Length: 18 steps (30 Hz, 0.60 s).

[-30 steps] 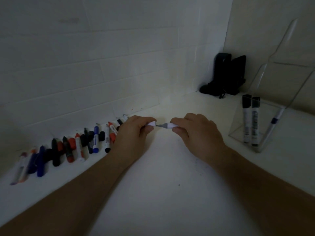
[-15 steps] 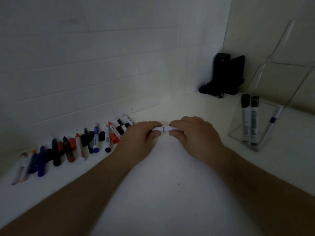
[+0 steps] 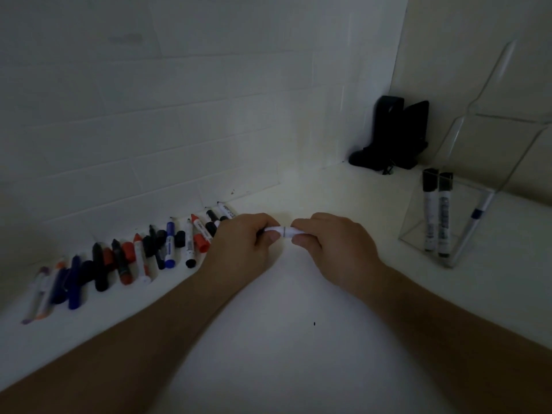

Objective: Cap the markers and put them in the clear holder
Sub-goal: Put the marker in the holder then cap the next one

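Note:
A white marker (image 3: 285, 231) is held level between both hands over the white counter, its two parts pushed together with only a thin seam showing. My left hand (image 3: 242, 243) pinches its left end and my right hand (image 3: 331, 246) pinches its right end; both ends are hidden by fingers. The clear holder (image 3: 472, 216) stands at the right with two black-capped markers (image 3: 436, 213) upright in it and a thin pen (image 3: 478, 213) leaning inside. A row of loose markers and caps (image 3: 134, 258) lies along the wall at the left.
A black object (image 3: 391, 135) sits in the far corner where the tiled wall meets the side wall. A tall clear sheet (image 3: 501, 85) rises behind the holder. A small dark speck (image 3: 314, 324) marks the white counter between my forearms.
A second ago the marker's dark tip showed in a gap between the two white parts. The hands pushed them together and the gap has closed; the hands stay in place.

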Each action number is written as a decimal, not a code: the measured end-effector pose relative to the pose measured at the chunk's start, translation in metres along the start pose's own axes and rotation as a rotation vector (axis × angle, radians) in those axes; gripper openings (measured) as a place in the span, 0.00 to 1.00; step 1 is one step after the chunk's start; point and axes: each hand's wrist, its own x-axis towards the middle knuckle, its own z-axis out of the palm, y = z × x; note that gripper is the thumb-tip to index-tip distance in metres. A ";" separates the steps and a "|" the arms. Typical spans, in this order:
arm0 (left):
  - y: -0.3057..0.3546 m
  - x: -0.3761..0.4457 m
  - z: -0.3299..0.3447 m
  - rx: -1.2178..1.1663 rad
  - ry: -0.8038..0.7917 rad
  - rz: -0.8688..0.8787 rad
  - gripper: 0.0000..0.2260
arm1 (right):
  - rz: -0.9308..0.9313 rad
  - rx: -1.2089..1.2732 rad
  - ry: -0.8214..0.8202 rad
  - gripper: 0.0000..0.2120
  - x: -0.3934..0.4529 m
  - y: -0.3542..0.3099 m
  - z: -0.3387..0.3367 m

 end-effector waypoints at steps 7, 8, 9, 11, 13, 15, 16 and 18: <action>0.000 0.001 0.005 -0.020 -0.028 0.052 0.07 | 0.019 -0.128 0.029 0.17 0.002 0.004 0.003; 0.001 0.001 0.007 -0.019 -0.048 0.083 0.08 | -0.003 -0.201 0.080 0.16 0.001 0.001 0.003; 0.002 0.000 0.008 -0.018 -0.060 0.117 0.08 | -0.041 -0.268 0.114 0.14 0.000 -0.002 0.005; 0.001 0.000 0.008 -0.051 -0.036 0.128 0.07 | -0.089 -0.342 0.122 0.17 -0.001 -0.009 0.007; -0.002 0.000 0.005 -0.145 0.000 0.048 0.10 | -0.097 -0.358 0.149 0.18 0.000 -0.011 0.003; -0.005 -0.002 0.004 -0.187 -0.006 0.015 0.12 | -0.123 -0.351 0.186 0.13 0.003 -0.011 -0.007; -0.005 -0.003 0.004 -0.167 -0.021 0.034 0.12 | -0.134 -0.328 0.200 0.10 0.004 -0.012 -0.016; -0.004 -0.005 0.005 -0.118 -0.062 0.103 0.11 | -0.091 -0.195 0.201 0.08 0.009 -0.015 -0.041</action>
